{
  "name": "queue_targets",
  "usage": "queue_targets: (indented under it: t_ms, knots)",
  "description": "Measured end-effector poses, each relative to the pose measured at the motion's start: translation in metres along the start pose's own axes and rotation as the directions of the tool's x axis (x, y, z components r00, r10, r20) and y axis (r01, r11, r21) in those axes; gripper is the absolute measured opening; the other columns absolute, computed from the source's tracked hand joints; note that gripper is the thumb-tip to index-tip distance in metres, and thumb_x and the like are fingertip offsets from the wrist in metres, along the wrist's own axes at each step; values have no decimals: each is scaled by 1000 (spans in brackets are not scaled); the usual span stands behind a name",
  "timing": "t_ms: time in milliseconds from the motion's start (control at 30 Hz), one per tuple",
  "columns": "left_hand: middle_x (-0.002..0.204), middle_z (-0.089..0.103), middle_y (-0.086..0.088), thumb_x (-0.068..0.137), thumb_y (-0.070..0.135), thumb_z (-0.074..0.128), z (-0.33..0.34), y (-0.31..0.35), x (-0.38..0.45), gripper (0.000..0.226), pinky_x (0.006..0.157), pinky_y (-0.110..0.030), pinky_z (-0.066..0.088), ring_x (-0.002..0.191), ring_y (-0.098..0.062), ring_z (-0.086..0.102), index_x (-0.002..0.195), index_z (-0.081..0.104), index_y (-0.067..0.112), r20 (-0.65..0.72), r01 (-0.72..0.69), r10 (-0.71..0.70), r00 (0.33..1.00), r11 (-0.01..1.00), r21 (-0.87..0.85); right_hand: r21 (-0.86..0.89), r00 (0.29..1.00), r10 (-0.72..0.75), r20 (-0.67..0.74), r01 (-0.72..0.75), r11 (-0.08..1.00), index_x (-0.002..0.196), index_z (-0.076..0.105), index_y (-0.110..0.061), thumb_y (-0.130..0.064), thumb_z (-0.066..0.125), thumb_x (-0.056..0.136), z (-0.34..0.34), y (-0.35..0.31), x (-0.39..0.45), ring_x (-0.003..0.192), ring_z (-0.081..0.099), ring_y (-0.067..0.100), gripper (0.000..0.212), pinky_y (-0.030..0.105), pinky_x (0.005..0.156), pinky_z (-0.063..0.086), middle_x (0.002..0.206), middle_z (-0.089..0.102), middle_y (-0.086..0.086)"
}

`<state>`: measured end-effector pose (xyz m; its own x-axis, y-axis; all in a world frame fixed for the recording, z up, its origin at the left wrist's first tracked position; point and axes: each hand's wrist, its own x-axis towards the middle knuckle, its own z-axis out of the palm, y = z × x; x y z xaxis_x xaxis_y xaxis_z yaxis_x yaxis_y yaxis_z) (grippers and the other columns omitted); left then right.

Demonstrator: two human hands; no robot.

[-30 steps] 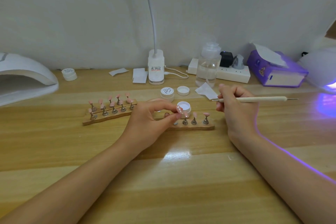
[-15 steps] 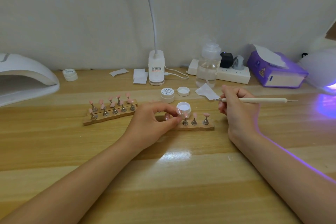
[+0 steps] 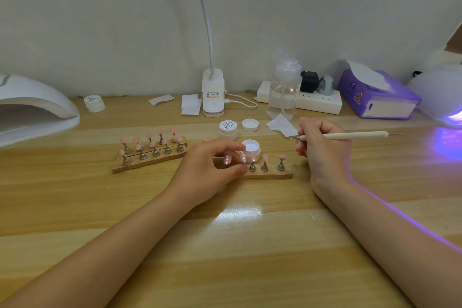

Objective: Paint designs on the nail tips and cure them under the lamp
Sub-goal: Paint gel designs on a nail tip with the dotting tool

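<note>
Head view: left hand [image 3: 212,170] pinches a nail tip's stand [image 3: 243,159] at the near wooden strip [image 3: 270,174]; right hand [image 3: 322,147] grips the dotting pen [image 3: 350,135], tip clear of the open gel pot [image 3: 251,147]. A knuckle nudge could likely tip neighbouring stands or smear wet paint. Glossy wooden table [image 3: 250,245], plain white wall [image 3: 125,20], lit curing lamp [image 3: 447,97] far right, well apart

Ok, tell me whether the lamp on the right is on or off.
On. The lamp on the right glows violet at its mouth and casts purple light across the table.
</note>
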<state>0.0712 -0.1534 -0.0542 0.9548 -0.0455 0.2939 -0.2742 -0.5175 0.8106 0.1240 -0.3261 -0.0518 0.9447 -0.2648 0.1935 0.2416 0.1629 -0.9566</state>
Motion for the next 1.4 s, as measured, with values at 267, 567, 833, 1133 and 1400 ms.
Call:
queue_targets:
  t_ms: [267,567,833,1133,1400]
  knots:
    - [79,68,8,72,10,75,-1,1,-1,39,80,-1,34,86,6,57,104,63,30,11,-15,14,1000,1000,14,8,1000,11,19,-11,1000,44,51,-20,-9,60,81,0,-1,0,37,43,1,39,13,43,38,37,48,-8]
    - [82,69,-2,73,5,74,-2,2,-2,39,90,-20,44,87,-9,61,102,63,28,41,-24,26,999,999,-30,13,999,23,46,-23,1000,36,55,-23,-8,59,82,0,-1,0,36,42,1,48,12,42,37,36,46,-9]
    - [82,68,3,72,9,75,-1,1,-2,43,87,-19,44,85,-9,61,104,59,33,67,-30,32,997,999,-33,16,998,28,52,-29,999,40,52,-20,-9,60,82,0,-1,-1,36,42,2,44,13,41,37,36,45,-8]
    - [81,67,12,67,15,79,-6,1,-3,53,69,-1,35,75,6,53,110,55,35,113,-24,21,993,999,24,12,997,34,68,-35,999,45,51,-19,-8,61,82,0,-2,-2,37,43,2,40,13,41,38,38,45,-9]
    - [80,64,11,66,20,80,-15,7,-1,39,65,-2,37,69,3,49,96,61,36,151,35,-39,988,999,31,-10,998,28,60,-27,1000,50,49,-14,-9,61,83,1,-3,-2,35,43,1,36,12,40,36,36,45,-9]
